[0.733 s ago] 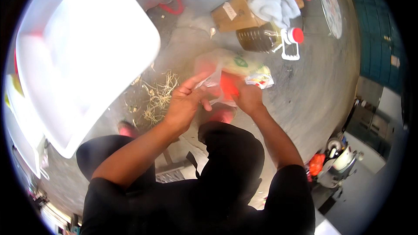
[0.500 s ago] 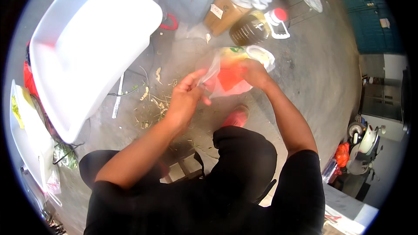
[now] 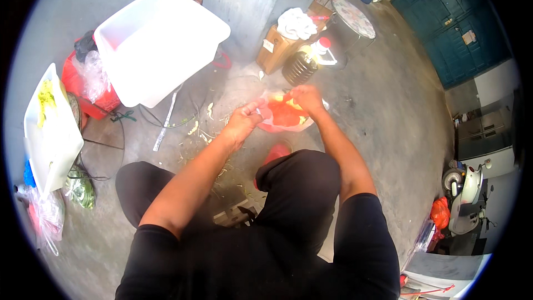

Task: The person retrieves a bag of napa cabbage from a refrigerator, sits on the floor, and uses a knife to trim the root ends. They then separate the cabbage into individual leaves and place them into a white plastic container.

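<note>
Pinching red bag [image 3: 286, 128] with left hand [image 3: 241, 125] fingers; right hand [image 3: 307, 99] curled at rim, grip unclear. Label [image 3: 268, 46] on carton [image 3: 285, 51] unreadable.

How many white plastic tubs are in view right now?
2: a big tub at upper left, and a second tub at far left holding yellow-green leaves. Others could be hidden.

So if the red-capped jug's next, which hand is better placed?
Probably the right hand: it's at the right side of the plastic bag, nearer the jug. The left hand, at the bag's left edge, sits farther off.
</note>
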{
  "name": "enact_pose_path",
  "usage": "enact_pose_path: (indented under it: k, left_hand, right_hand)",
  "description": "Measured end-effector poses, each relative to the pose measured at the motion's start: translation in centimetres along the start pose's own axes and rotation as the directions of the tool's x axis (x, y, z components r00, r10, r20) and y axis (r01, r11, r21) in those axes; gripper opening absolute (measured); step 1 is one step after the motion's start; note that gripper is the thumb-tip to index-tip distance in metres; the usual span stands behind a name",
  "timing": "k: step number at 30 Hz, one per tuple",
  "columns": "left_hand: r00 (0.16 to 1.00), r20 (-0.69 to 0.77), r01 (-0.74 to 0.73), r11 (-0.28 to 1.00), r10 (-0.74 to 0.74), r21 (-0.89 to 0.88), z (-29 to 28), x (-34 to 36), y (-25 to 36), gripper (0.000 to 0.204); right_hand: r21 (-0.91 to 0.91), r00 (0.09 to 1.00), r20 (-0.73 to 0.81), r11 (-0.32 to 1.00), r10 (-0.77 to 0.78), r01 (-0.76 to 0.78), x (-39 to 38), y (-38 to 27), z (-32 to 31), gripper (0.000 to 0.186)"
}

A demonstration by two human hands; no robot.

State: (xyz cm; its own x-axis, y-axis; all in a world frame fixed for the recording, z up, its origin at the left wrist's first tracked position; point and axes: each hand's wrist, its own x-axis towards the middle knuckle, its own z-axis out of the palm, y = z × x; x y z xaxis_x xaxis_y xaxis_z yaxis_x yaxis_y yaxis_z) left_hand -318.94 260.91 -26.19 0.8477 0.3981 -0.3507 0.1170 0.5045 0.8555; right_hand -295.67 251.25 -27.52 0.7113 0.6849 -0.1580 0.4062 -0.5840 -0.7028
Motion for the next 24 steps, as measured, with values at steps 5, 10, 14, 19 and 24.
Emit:
enact_pose_path:
  k: [5,10,14,19,24]
  left_hand:
    - [0.994,-0.101,0.063,0.986,-0.047,0.154,0.3,1.5,-1.6,0.043]
    - [0.748,-0.204,-0.160,0.470,0.631,0.868,0.3,4.7,-3.0,0.041]
    - [0.762,0.024,-0.438,0.487,0.647,0.756,2.3,6.9,-2.8,0.028]
    - [0.831,-0.009,-0.336,0.515,0.556,0.788,1.2,14.1,-9.8,0.035]
    - [0.974,0.017,-0.084,0.287,0.228,0.954,-0.3,14.7,-10.3,0.019]
  right_hand:
    - [0.464,1.000,0.009,0.886,0.025,-0.027,1.1,-1.3,1.6,0.012]
    - [0.560,0.975,0.180,0.801,0.133,-0.213,2.0,-1.1,2.3,0.016]
    - [0.698,0.985,0.166,0.712,-0.053,-0.080,1.6,0.6,4.3,0.017]
    - [0.714,0.973,0.231,0.683,-0.018,-0.157,0.2,2.3,2.7,0.012]
    - [0.822,0.983,0.158,0.565,-0.097,-0.076,-0.8,4.6,4.8,0.021]
